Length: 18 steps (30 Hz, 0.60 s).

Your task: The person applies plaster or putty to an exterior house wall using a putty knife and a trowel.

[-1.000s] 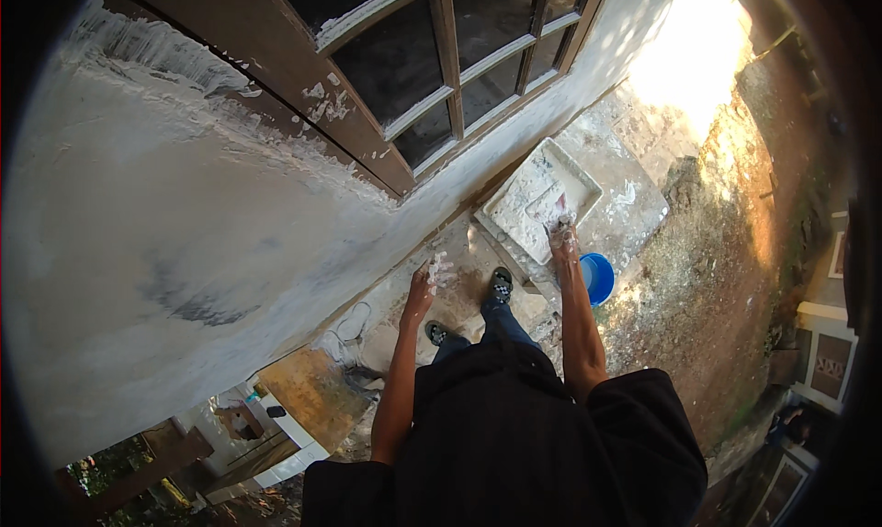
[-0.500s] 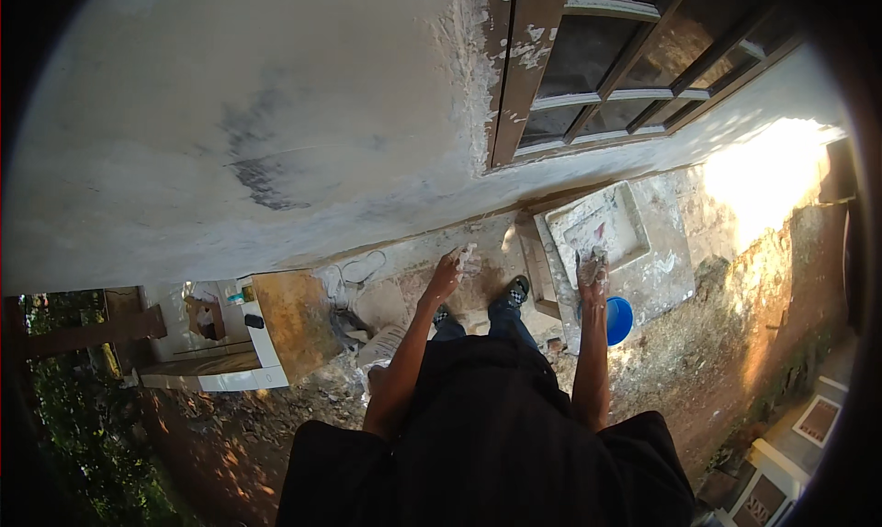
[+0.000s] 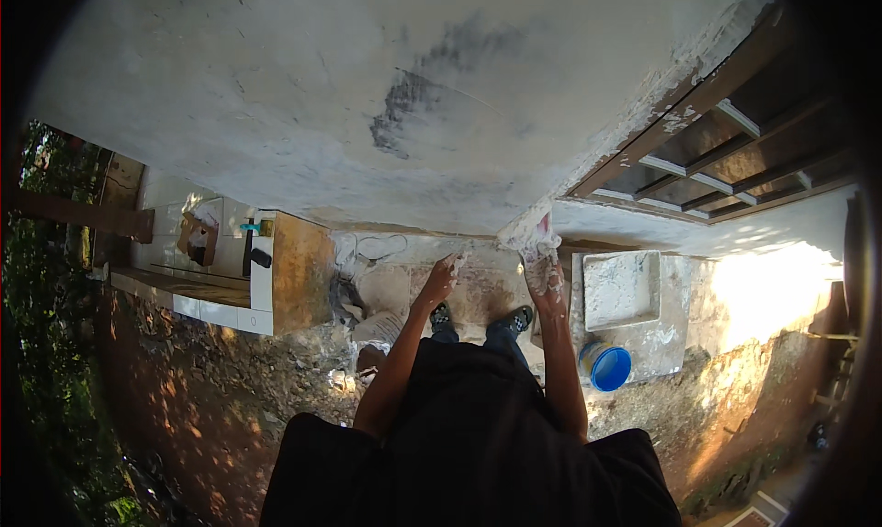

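My right hand point(image 3: 544, 281), coated with white paste, is closed on a white-smeared thing point(image 3: 540, 237) with a reddish patch. It is held up in front of the wall, near the corner below the window; its exact kind is hidden by paste. To the left, my left hand point(image 3: 443, 279) is held up with bent fingers and white paste at the tips. Whether a small tool is in it is too small to tell. A pale square tray point(image 3: 650, 293) with white paste lies right of my right hand. A blue bucket point(image 3: 610, 368) stands just nearer than the tray.
The plastered wall point(image 3: 303, 86) fills the far side, with a dark patch point(image 3: 404, 109). A brown-framed window point(image 3: 634, 155) is at the right. A tiled counter point(image 3: 262, 293) stands at the left, with a sack point(image 3: 378, 328) on the ground beside my left forearm.
My right hand has come out of the tray and moved left, up to the wall corner, with the white-smeared thing. My left hand stays similarly bent. The view has turned.
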Each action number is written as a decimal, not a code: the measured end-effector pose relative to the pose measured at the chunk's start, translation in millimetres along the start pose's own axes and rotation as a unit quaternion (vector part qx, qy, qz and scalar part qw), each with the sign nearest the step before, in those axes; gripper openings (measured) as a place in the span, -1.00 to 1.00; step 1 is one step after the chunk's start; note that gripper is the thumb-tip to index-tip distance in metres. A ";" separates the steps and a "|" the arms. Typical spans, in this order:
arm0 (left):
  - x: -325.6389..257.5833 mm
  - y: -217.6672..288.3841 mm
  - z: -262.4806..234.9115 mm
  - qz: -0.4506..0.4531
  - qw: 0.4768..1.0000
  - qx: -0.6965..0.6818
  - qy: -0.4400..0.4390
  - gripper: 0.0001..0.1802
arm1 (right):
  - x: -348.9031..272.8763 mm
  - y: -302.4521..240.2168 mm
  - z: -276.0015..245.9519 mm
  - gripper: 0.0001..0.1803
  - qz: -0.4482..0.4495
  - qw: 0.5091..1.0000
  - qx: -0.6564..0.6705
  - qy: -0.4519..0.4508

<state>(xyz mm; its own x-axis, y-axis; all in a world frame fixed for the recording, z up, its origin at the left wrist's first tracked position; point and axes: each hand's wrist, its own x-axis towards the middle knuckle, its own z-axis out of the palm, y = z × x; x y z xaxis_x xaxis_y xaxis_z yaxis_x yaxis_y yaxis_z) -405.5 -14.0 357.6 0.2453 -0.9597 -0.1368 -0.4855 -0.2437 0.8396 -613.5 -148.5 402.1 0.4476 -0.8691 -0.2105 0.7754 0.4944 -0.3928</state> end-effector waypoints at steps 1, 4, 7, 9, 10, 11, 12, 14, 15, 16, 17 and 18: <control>-8.2 -17.9 -12.5 0.021 0.999 0.020 0.017 -0.51 | 1.4 17.4 16.4 -0.68 0.037 0.999 -0.006 0.012; -31.8 -42.6 -36.2 0.078 0.992 0.087 0.038 -0.47 | 3.8 52.4 36.5 -0.68 0.080 0.996 -0.042 0.006; -46.2 -36.2 -59.7 0.043 0.993 0.098 0.045 -0.45 | -5.6 80.4 57.4 -0.68 0.102 0.994 -0.035 -0.003; -51.9 -17.7 -75.0 0.006 0.998 0.051 0.046 -0.47 | -6.3 87.9 63.0 -0.67 0.094 0.994 -0.055 -0.014; -55.5 -25.5 -84.2 0.008 0.997 0.052 0.052 -0.47 | -4.7 95.6 67.1 -0.66 0.098 0.993 -0.064 -0.031; -57.4 -32.5 -91.7 0.013 0.996 0.055 0.064 -0.45 | -2.5 101.9 69.9 -0.65 0.092 0.987 -0.116 -0.060; -59.4 -38.3 -96.9 0.019 0.995 0.057 0.076 -0.43 | -4.7 103.8 71.0 -0.65 0.090 0.987 -0.118 -0.065; -64.2 -36.7 -104.2 0.058 0.988 0.104 0.094 -0.40 | -13.0 101.7 89.8 -0.64 0.097 0.993 -0.044 -0.049; -63.6 -41.4 -107.4 0.033 0.991 0.089 0.097 -0.40 | -14.2 100.0 102.0 -0.68 0.105 0.993 0.001 -0.046; -62.8 -45.7 -109.0 0.009 0.992 0.075 0.100 -0.40 | -18.2 97.7 114.3 -0.68 0.102 0.994 -0.001 -0.051; -62.9 -49.2 -107.1 0.049 0.987 0.067 0.136 -0.41 | -22.0 95.2 124.6 -0.67 0.095 0.994 0.004 -0.052; -63.2 -52.8 -106.1 0.055 0.986 0.068 0.139 -0.41 | -23.2 93.4 130.7 -0.66 0.089 0.995 0.010 -0.053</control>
<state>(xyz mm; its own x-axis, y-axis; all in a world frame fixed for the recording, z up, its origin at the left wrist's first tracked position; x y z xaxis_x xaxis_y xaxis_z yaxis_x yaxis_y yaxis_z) -306.4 74.3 377.7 0.3954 -0.9111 0.1168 -0.6257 -0.1740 0.7604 -493.3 -80.5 487.3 0.6221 -0.7622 -0.1788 0.6876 0.6412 -0.3406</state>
